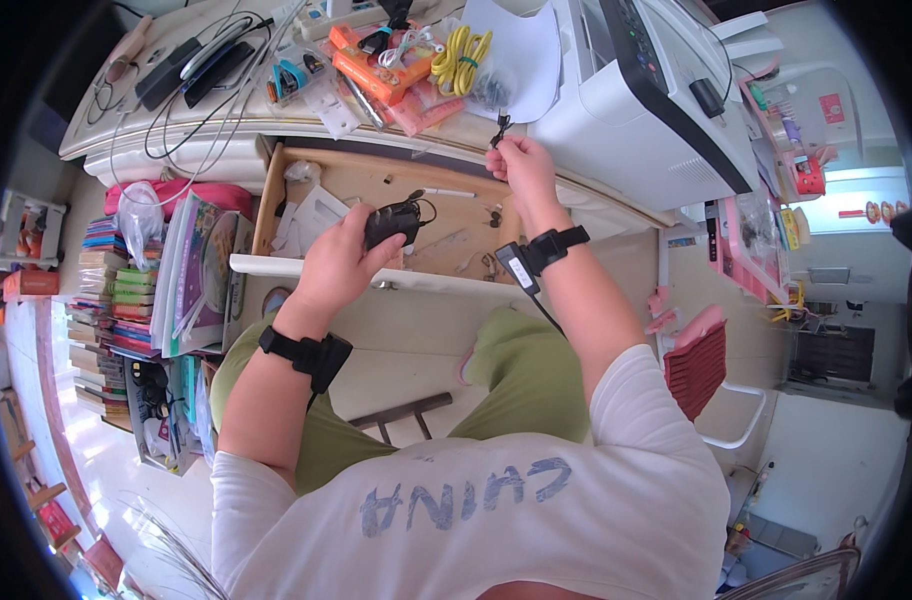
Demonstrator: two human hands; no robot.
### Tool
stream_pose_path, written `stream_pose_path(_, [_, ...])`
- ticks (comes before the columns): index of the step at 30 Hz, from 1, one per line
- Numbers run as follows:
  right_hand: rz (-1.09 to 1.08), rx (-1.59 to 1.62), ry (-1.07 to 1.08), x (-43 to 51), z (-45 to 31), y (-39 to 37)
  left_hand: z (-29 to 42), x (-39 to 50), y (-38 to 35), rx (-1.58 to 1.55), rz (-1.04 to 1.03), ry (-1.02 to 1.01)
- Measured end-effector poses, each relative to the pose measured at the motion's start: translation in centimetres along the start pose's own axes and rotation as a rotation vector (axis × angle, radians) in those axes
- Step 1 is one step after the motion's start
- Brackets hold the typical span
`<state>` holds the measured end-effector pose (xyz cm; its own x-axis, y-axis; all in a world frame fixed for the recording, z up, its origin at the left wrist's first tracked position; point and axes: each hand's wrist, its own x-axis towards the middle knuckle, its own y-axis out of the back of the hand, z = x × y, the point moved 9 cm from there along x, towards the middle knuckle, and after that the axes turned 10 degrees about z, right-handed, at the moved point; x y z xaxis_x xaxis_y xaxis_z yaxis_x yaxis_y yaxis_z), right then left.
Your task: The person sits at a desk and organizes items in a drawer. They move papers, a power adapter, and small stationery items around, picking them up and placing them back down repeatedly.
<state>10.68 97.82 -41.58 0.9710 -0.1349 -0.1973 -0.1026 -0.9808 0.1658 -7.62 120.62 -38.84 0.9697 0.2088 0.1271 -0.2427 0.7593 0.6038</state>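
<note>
My left hand (343, 259) grips a black power adapter (393, 225) with its thin cable bunched at the far end, held over the open wooden drawer (426, 180). Between the fingertips of my right hand (527, 169) is a small black cable (500, 129), raised at the desk's front edge. Below my hands the drawer holds a white pen (449, 193), white papers (317, 217), a clear plastic bag (303, 172) and several small metal or dark pieces. A bundled yellow cable (462, 61) and an orange box (385, 67) lie on the desk just beyond.
A white printer (643, 127) fills the desk's right side. Dark devices and loose cables (201, 71) crowd its left. Stacked books (100, 322) and upright folders (193, 277) stand on the floor left of the drawer. A red folding seat (696, 371) is at the right.
</note>
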Motion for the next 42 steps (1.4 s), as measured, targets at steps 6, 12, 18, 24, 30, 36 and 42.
stream_pose_path(6, [0.137, 0.063, 0.096, 2.5, -1.3, -0.2, 0.2, -0.2, 0.9, -0.03, 0.039, -0.026])
stream_pose_path(12, [0.206, 0.175, 0.151, 2.5, -1.6, -0.4, -0.3, -0.3, 1.2, -0.029, 0.038, -0.004])
stream_pose_path(18, [-0.014, -0.012, 0.224, -2.1, 0.2, 1.3, -1.8, 0.5, 2.5, -0.06, 0.153, -0.019])
stream_pose_path(24, [0.022, -0.213, 0.142, -2.6, 4.6, 7.1, -4.1, 0.3, 1.8, -0.21, 0.165, 0.016])
stream_pose_path(30, [0.026, -0.245, 0.056, -1.7, 7.5, 9.7, -4.1, 0.9, -0.2, -0.119, 0.099, 0.029])
stream_pose_path(36, [-0.092, -0.411, 0.206, -0.4, 7.8, 8.9, -4.3, 1.9, -3.0, -0.077, 0.014, 0.106])
stream_pose_path(42, [-0.11, -0.332, 0.143, 1.7, 8.2, 9.7, -5.4, 2.9, -5.3, -0.1, -0.023, 0.132])
